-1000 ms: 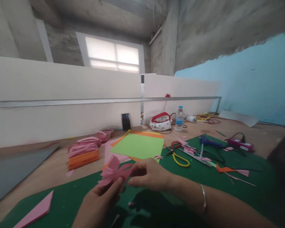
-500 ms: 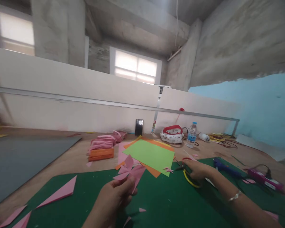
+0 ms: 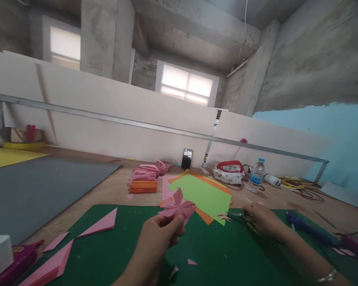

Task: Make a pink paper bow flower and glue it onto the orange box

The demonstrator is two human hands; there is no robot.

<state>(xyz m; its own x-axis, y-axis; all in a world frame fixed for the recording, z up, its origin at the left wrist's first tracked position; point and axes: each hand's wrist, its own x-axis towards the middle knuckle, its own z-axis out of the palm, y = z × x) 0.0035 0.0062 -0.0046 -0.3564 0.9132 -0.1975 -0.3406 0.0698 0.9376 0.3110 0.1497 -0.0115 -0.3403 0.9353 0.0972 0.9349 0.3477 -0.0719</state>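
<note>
My left hand (image 3: 164, 234) pinches a pink folded paper flower (image 3: 179, 208) between thumb and fingers, petals upward, above the green cutting mat (image 3: 220, 250). To the right, my right hand (image 3: 264, 218), slightly blurred, is closed around the handles of a pair of scissors (image 3: 238, 215). Their metal blades point left and part of a yellow handle shows below the hand. Small pink paper offcuts (image 3: 224, 217) lie just left of the blade tips. Pink folded paper triangles (image 3: 101, 223) rest on the mat's left side.
Green and orange paper sheets (image 3: 205, 194) lie behind the flower. Pink and orange folded-paper bundles (image 3: 143, 186), a phone (image 3: 187, 159), a pouch (image 3: 228, 173) and a water bottle (image 3: 256, 175) stand at the back. A blue glue gun (image 3: 307, 228) lies at right.
The view has turned left, so things sit further right in the picture. My right hand has closed over the scissors, whose blades now point left. The left hand still holds the flower.
</note>
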